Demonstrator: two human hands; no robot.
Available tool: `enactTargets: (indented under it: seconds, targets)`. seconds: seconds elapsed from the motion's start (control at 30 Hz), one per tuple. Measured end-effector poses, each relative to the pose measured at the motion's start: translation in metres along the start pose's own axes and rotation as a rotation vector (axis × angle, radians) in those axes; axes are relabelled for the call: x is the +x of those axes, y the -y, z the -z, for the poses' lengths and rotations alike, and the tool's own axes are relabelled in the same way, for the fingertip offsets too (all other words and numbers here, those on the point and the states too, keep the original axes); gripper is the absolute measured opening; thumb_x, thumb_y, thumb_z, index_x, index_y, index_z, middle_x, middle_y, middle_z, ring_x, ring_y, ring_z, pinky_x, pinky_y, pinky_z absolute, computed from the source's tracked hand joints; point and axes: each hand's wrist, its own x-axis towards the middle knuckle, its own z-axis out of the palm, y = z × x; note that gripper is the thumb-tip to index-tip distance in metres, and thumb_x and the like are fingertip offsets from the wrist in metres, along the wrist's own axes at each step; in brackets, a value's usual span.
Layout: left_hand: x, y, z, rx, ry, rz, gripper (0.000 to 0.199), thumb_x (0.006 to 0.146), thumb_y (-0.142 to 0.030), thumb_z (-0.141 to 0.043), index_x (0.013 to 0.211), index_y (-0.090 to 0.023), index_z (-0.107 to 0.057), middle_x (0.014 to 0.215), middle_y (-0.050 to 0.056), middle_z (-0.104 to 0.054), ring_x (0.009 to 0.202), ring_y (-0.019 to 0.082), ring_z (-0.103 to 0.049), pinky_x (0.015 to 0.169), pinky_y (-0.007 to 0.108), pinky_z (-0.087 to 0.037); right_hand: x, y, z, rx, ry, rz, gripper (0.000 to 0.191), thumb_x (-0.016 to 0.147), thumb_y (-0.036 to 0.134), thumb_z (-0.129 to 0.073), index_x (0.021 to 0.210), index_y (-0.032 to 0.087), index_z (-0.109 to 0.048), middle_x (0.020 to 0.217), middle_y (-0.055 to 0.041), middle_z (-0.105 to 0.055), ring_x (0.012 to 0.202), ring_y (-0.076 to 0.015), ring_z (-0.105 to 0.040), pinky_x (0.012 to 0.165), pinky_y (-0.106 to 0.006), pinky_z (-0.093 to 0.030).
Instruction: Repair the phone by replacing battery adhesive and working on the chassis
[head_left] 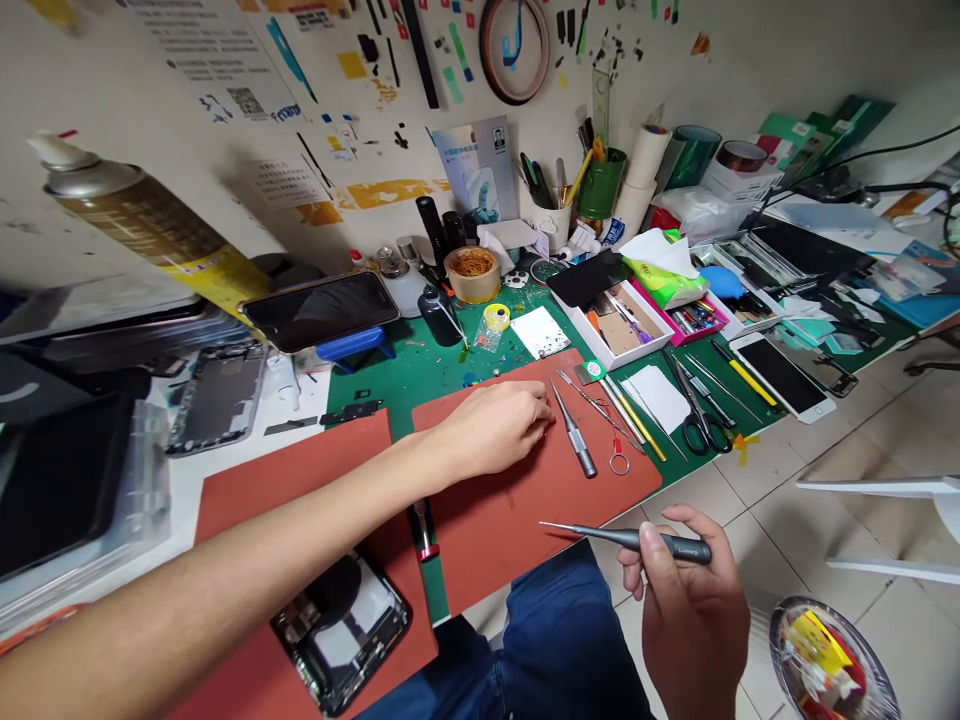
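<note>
Grey screwdriver [630, 540] in right grip [686, 610]

no print can be read: the wall sheet [217, 50] at eleven o'clock shows text and a qr code, too blurred.

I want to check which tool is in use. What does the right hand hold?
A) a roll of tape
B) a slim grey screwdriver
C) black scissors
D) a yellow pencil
B: the right hand grips a slim grey screwdriver, its tip pointing left, off the table edge.
</note>
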Motion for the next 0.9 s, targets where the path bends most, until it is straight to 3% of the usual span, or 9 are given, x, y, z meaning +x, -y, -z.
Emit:
enactTargets:
  seconds: [0.37, 0.5, 0.6, 0.73, 0.8, 0.9]
  targets:
    - [-0.006, -0.004, 0.004, 0.004, 0.055, -0.012, 0.036, 0.105, -0.014, -0.05, 0.116, -0.018, -0.084, 0.113, 0.01, -0.074, 0.104, 0.025, -0.072, 0.078, 0.034, -0.056, -0.009, 0.01, -0.003, 0.014, -0.074, 0.01, 0.048, 0.093, 0.062, -0.078, 0.115, 0.02, -0.07, 0.067, -0.0024, -0.072, 0.058, -0.0229, -0.069, 0.059, -0.035, -0.053]
    - [-0.01, -0.003, 0.007, 0.012, 0.058, -0.004, 0.036, 0.106, -0.015, -0.049, 0.119, -0.018, -0.083, 0.114, 0.01, -0.074, 0.107, 0.027, -0.072, 0.083, 0.037, -0.057, -0.005, 0.006, 0.004, 0.045, -0.024, -0.015, 0.051, 0.092, 0.062, -0.08, 0.117, 0.019, -0.069, 0.068, -0.003, -0.073, 0.056, -0.022, -0.069, 0.057, -0.034, -0.054]
    - [-0.011, -0.003, 0.009, 0.024, 0.052, 0.004, 0.037, 0.106, -0.015, -0.048, 0.12, -0.018, -0.082, 0.115, 0.011, -0.074, 0.108, 0.027, -0.071, 0.084, 0.037, -0.058, -0.003, 0.003, 0.007, 0.104, 0.013, -0.056, 0.056, 0.087, 0.06, -0.086, 0.119, 0.018, -0.068, 0.067, -0.0024, -0.073, 0.056, -0.0217, -0.07, 0.055, -0.032, -0.055]
    - [-0.011, -0.003, 0.008, 0.064, 0.041, -0.021, 0.038, 0.107, -0.016, -0.046, 0.127, -0.019, -0.079, 0.114, 0.011, -0.073, 0.106, 0.027, -0.071, 0.082, 0.037, -0.057, -0.005, 0.003, 0.006, 0.262, -0.03, -0.104, 0.058, 0.084, 0.055, -0.091, 0.12, 0.018, -0.064, 0.065, -0.0011, -0.073, 0.056, -0.0201, -0.071, 0.054, -0.028, -0.055]
    - [-0.015, -0.002, 0.012, 0.086, 0.006, -0.027, 0.035, 0.107, -0.018, -0.046, 0.122, -0.019, -0.079, 0.11, 0.011, -0.073, 0.101, 0.026, -0.072, 0.079, 0.035, -0.057, -0.002, 0.005, 0.006, 0.308, -0.075, -0.043, 0.053, 0.084, 0.051, -0.092, 0.114, 0.018, -0.065, 0.065, -0.0019, -0.074, 0.058, -0.02, -0.072, 0.055, -0.028, -0.055]
    - [-0.034, 0.004, 0.022, 0.095, -0.141, -0.039, 0.031, 0.11, -0.025, -0.047, 0.104, -0.021, -0.076, 0.097, 0.008, -0.074, 0.091, 0.024, -0.071, 0.077, 0.034, -0.055, 0.016, 0.007, 0.011, 0.262, -0.184, 0.137, 0.043, 0.083, 0.044, -0.094, 0.107, 0.018, -0.069, 0.079, -0.0053, -0.078, 0.066, -0.0197, -0.074, 0.062, -0.03, -0.059]
